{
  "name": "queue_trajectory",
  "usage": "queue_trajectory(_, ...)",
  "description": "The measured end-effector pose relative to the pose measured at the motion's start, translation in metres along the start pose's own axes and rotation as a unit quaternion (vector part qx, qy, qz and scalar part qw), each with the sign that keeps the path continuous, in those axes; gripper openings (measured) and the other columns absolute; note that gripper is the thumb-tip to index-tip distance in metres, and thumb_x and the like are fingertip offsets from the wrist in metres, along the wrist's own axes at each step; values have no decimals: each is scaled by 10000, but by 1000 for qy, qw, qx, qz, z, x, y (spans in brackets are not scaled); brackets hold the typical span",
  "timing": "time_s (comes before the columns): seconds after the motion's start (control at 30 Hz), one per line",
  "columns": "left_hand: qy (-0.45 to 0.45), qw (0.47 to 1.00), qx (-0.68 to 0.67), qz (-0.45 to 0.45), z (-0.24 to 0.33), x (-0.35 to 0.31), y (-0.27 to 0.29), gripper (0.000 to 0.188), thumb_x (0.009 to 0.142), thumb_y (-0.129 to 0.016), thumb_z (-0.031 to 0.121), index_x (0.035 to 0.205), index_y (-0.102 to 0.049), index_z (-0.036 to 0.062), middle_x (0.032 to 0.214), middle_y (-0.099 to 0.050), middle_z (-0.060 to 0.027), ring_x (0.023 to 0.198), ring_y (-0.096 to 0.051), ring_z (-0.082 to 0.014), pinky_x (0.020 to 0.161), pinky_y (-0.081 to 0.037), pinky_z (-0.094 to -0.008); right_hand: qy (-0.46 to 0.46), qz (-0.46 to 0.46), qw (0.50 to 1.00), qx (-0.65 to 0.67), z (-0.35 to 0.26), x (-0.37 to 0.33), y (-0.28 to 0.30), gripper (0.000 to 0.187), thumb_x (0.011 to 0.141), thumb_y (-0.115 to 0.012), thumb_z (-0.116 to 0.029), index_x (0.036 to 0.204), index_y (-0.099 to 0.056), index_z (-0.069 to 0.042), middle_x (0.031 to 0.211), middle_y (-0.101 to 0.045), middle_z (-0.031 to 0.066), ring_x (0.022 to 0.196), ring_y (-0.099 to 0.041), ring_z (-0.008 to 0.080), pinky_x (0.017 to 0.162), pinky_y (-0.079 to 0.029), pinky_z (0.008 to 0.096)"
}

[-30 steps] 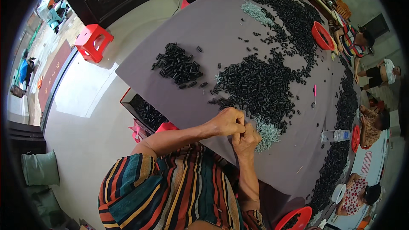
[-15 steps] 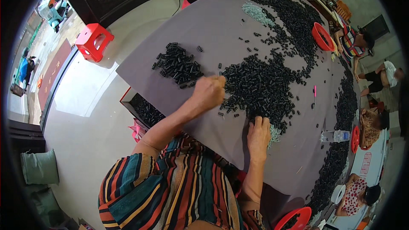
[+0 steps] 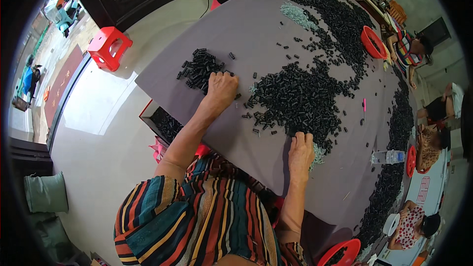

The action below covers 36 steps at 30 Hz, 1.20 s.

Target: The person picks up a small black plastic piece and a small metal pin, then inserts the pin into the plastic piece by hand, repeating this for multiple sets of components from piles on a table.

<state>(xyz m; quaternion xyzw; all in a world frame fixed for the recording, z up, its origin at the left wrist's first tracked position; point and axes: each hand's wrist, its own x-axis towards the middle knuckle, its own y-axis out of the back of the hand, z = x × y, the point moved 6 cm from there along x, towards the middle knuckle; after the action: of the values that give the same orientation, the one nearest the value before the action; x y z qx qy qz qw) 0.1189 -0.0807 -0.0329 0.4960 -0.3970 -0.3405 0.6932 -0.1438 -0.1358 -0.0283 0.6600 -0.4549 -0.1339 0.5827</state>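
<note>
My left hand is closed, fingers curled down at the near right edge of a small heap of short black cylindrical pieces. Dark pieces show beside its fingertips, but what they grip, if anything, is hidden. At the near edge of a larger heap of the same black pieces, my right hand is closed too, its fingertips bent under and out of sight. Small pale greenish bits lie just right of that hand. A few loose black pieces are scattered between the two heaps.
A grey cloth covers the table. More black pieces stretch along its far and right sides, near red basins and a plastic bottle. Below the left edge is an open box of black pieces. A red stool stands left; several people sit around.
My left hand has moved left, from the large heap's edge to the small heap. Pale bits and loose pieces now show where it was. My right hand has barely moved.
</note>
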Motion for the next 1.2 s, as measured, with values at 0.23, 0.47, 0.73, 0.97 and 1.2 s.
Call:
queue_trajectory(0.23,-9,999,10,50,-2,1,1,86,722,-563,87,791,-598,50,813,-598,-137,836,-565,-299,735,-403,-406,38,59,997,9,-4,1,3,100,761,-563,-29,817,-482,-40,773,-477,129,671,-529,316,554,-440,397)
queue_trajectory(0.47,-29,988,-140,65,1,3,28,119,745,-587,137,779,-539,33,752,-574,-139,775,-565,-320,678,-436,-409,-53,114,978,169,20,2,7,188,869,-511,-130,728,-490,-9,591,-457,108,510,-439,212,495,-384,312)
queue_trajectory(0.73,-110,975,-194,10,25,-3,22,75,746,-557,90,796,-537,37,760,-572,-125,784,-564,-316,668,-444,-416,-100,148,960,216,28,-6,2,55,830,-523,-49,799,-546,-10,703,-572,69,538,-510,147,503,-417,276)
queue_trajectory(0.97,-126,984,-122,33,26,-3,11,118,710,-542,44,824,-572,51,781,-578,-126,797,-569,-333,682,-454,-419,-122,124,933,315,32,-5,-4,86,830,-536,-32,908,-563,-6,763,-580,53,580,-523,106,543,-438,234)
queue_trajectory(1.2,-62,990,-125,22,-4,5,29,113,695,-531,29,798,-576,32,785,-597,-131,807,-574,-330,681,-458,-413,-108,128,939,301,39,-8,-4,99,848,-562,-80,910,-577,-3,739,-569,47,584,-516,103,540,-433,235)
